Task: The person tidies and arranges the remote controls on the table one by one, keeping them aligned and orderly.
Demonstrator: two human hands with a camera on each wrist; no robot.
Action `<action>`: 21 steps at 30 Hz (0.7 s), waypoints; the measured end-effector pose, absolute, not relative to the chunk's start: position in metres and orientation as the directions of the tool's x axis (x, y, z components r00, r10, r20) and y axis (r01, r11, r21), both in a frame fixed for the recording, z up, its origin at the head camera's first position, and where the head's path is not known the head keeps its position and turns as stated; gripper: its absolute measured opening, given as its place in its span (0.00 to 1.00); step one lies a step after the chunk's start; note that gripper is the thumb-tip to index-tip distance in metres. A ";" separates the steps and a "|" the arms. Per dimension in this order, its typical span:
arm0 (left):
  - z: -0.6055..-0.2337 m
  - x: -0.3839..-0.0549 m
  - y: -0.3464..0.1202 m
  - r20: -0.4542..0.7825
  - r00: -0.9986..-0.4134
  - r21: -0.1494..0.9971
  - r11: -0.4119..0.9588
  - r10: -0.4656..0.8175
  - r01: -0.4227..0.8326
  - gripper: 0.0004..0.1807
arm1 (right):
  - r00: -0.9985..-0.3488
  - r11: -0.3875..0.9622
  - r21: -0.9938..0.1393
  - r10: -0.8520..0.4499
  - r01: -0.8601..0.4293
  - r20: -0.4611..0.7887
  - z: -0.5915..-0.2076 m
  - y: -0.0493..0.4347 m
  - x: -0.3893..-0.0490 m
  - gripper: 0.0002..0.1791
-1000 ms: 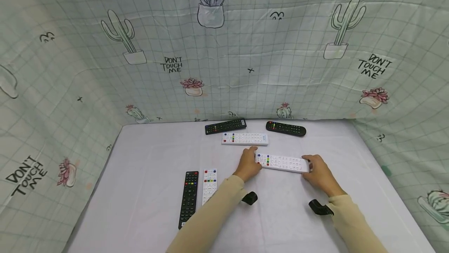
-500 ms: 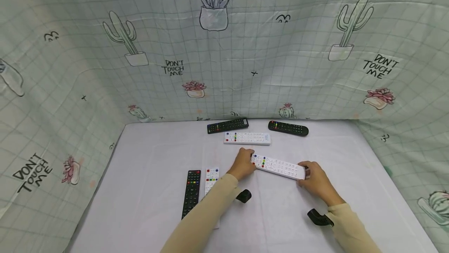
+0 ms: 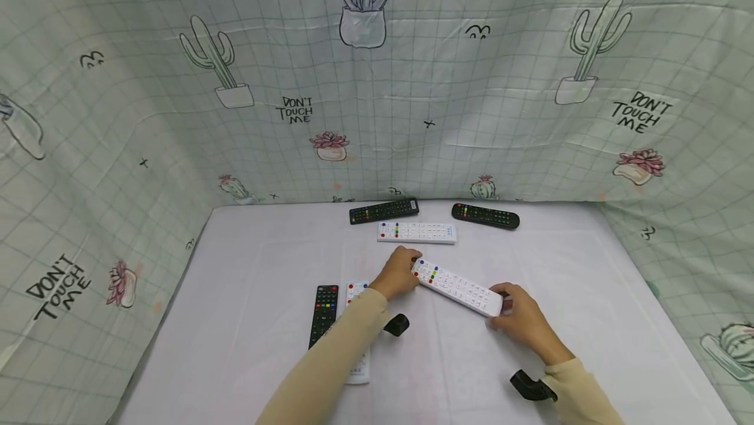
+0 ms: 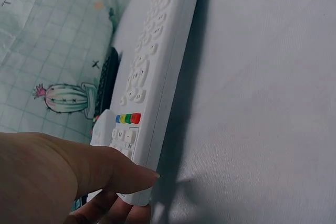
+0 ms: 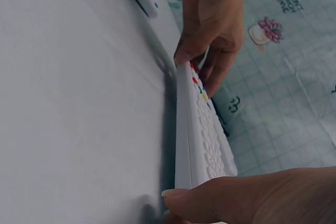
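A white remote control point(image 3: 458, 286) with coloured buttons is held at both ends, slanting down to the right in the head view. My left hand point(image 3: 396, 274) pinches its far left end, thumb on the near edge and fingers on the far side. At the other end my right hand point(image 3: 524, 321) grips it the same way. The left wrist view shows the remote point(image 4: 163, 72) buttons-up, with a shadow along the cloth beneath its side. Seen from the right wrist, my right thumb point(image 5: 210, 200) lies on its near edge.
Behind lie another white remote point(image 3: 417, 233), a black remote point(image 3: 383, 211) and a rounded black remote point(image 3: 485, 216). At the left, a black remote point(image 3: 324, 314) and a white remote point(image 3: 358, 371) lie side by side, partly under my left sleeve point(image 3: 330, 359). Patterned cloth point(image 3: 400, 84) walls the table's back.
Held by both hands, the white remote has shifted left and toward me and turned, its right end swinging nearer. The other remotes stay where they lie.
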State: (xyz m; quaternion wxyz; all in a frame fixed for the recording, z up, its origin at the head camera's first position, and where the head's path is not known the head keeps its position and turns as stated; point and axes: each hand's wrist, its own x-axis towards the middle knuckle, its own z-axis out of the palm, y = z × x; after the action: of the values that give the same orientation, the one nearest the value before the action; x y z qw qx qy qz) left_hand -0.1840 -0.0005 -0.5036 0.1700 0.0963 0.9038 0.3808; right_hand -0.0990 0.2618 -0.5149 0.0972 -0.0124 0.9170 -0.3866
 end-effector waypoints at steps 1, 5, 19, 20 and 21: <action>-0.504 -0.185 -0.003 -0.231 -0.922 0.720 0.692 0.312 0.054 0.31 | -0.980 0.693 -0.719 -0.102 0.051 -0.168 -0.515 0.260 -0.097 0.34; -0.506 -0.187 -0.010 -0.225 -0.913 0.714 0.696 0.340 0.083 0.31 | -0.980 0.662 -0.748 -0.113 0.049 -0.163 -0.518 0.252 -0.090 0.35; -0.512 -0.183 -0.024 -0.219 -0.901 0.689 0.713 0.375 0.129 0.32 | -0.980 0.588 -0.809 -0.156 0.010 -0.126 -0.527 0.232 -0.070 0.34; -0.512 -0.182 -0.025 -0.220 -0.900 0.687 0.715 0.377 0.131 0.32 | -0.978 0.583 -0.812 -0.164 0.007 -0.126 -0.527 0.231 -0.069 0.33; -0.512 -0.182 -0.025 -0.222 -0.898 0.686 0.715 0.381 0.134 0.32 | -0.977 0.578 -0.816 -0.170 0.005 -0.126 -0.528 0.230 -0.067 0.33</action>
State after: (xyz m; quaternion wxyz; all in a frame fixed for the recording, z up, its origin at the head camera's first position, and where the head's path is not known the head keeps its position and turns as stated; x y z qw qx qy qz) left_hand -0.1820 -0.0254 -0.5124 0.1766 0.1415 0.9090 0.3501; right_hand -0.0673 0.2296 -0.5280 0.0955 -0.0467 0.8832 -0.4567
